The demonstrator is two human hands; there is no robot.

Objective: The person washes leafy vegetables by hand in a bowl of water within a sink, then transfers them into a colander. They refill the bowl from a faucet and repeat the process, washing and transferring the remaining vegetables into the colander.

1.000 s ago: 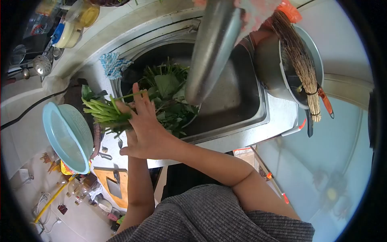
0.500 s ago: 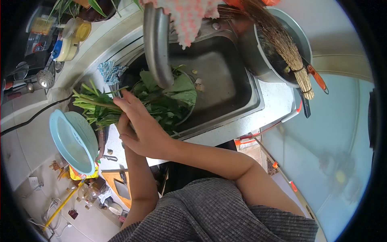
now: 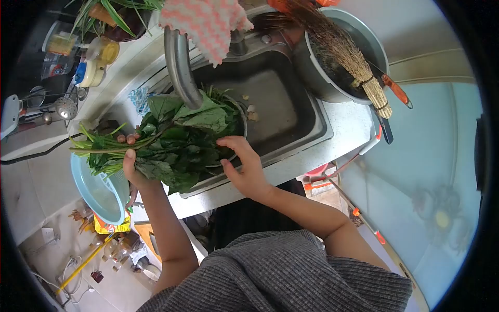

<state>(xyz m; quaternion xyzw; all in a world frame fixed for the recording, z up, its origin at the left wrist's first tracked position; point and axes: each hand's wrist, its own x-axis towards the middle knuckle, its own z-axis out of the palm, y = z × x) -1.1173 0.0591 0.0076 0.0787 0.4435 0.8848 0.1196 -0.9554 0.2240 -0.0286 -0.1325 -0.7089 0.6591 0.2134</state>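
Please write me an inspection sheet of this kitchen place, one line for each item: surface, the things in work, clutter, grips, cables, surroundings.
Surface: pale counter around a steel sink; the front rim looks wet.
Things in work: bunch of leafy greens, stems pointing left, leaves over the sink; more greens in a bowl inside the sink.
Clutter: blue colander at the counter edge; pot holding a straw brush; pink cloth over the tap; jars at the back.
Grips: left hand closed on the greens' stems; right hand open, at the bowl's rim.
Cables: one dark cable on the left.
Surroundings: floor items below left, potted plant above.
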